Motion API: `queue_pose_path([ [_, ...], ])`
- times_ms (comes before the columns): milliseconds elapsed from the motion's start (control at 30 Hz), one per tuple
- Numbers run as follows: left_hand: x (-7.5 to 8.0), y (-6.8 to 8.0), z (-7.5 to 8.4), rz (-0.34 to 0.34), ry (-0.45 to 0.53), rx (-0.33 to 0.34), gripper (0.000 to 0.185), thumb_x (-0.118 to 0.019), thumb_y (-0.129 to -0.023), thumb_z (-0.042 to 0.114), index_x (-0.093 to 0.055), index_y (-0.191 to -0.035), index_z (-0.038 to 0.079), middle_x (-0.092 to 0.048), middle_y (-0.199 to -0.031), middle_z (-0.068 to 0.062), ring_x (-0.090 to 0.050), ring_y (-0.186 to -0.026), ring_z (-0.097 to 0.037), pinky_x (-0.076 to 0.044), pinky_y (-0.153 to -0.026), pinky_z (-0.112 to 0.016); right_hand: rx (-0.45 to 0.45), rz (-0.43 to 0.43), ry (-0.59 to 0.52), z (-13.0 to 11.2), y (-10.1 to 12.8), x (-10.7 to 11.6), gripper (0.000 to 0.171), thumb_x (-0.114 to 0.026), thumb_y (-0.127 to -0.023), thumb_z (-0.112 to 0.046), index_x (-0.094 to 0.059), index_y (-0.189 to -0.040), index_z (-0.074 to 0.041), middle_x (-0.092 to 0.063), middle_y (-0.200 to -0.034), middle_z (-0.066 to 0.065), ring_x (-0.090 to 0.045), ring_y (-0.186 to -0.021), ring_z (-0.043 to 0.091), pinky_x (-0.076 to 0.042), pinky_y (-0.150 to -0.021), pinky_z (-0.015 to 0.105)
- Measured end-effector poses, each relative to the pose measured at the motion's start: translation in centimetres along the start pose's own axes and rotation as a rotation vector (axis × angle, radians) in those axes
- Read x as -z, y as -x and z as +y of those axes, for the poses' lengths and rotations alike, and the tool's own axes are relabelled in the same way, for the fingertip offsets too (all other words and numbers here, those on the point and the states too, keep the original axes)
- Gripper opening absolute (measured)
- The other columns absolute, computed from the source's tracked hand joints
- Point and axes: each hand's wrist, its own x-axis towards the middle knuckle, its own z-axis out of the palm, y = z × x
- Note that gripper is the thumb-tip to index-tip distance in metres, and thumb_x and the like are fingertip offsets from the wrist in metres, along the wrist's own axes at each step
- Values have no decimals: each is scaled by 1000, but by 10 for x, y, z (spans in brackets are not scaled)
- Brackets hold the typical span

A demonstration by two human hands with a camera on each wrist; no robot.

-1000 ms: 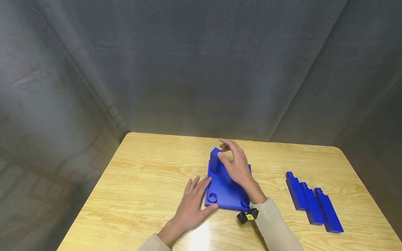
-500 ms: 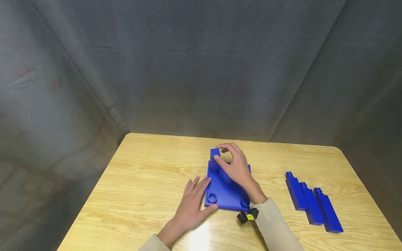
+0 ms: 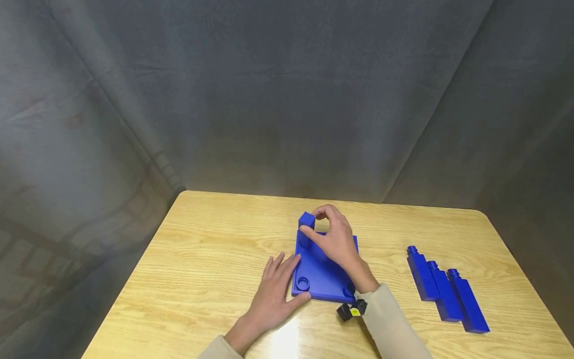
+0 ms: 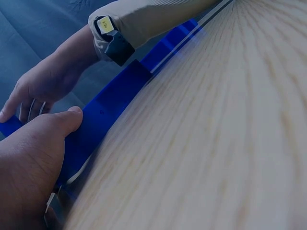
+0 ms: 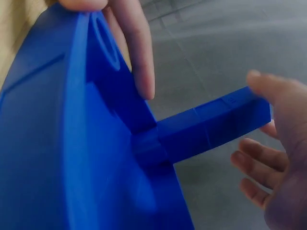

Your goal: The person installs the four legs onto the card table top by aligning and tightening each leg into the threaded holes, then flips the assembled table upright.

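Observation:
A square blue base plate (image 3: 324, 271) with round corner holes lies mid-table. One blue post (image 3: 306, 220) stands in its far left corner. My right hand (image 3: 315, 223) reaches over the plate and pinches the post's top between thumb and fingers. In the right wrist view the post (image 5: 211, 124) juts from the plate (image 5: 57, 143), with my thumb tip on its end. My left hand (image 3: 280, 271) lies flat on the table with straight fingers. Its thumb (image 4: 53, 127) presses the plate's edge (image 4: 110, 112).
Three more blue posts (image 3: 444, 289) lie side by side on the table's right part. The wooden table (image 3: 206, 259) ends in rounded corners, with grey curtain behind and to both sides. A small black camera (image 3: 352, 310) sits on my right wrist.
My right hand's fingers, spread loosely above the post a second ago, have closed down round its top. The left hand and plate have not moved.

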Motion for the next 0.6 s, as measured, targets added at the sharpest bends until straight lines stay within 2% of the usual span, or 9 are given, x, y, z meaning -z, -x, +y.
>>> queue_pose_path([
  [133,0,0,-1,-2,-6,0,91,-70,-103,60,-37,-174,15,-45,-175,-9,-26,-167,-42,-11,-137,-63,19,-102,14,-1,1,2,68,-83,-100,-35,-55,-158,-12,-69,-140,15,-65,-129,35,-43,-116,66],
  [200,0,0,-1,-2,-9,-2,91,-69,-103,60,-37,-174,15,-45,-175,-8,-26,-167,-42,-11,-137,-63,50,-135,-2,-1,2,3,69,-77,-104,-30,-49,-165,-14,-67,-145,15,-64,-131,35,-43,-115,67],
  [400,-1,-1,-1,3,-11,-10,90,-69,-103,60,-38,-174,15,-45,-175,-9,-27,-167,-42,-12,-137,-63,100,-155,-64,3,1,4,55,-68,-104,-9,-61,-158,-17,-68,-144,11,-65,-126,32,-43,-114,66],
  [600,0,0,-1,2,-3,-4,90,-70,-103,60,-38,-174,15,-46,-175,-9,-27,-167,-43,-12,-137,-64,85,-135,-66,5,1,4,44,-69,-107,-12,-67,-151,-17,-71,-138,8,-66,-124,31,-46,-112,65],
])
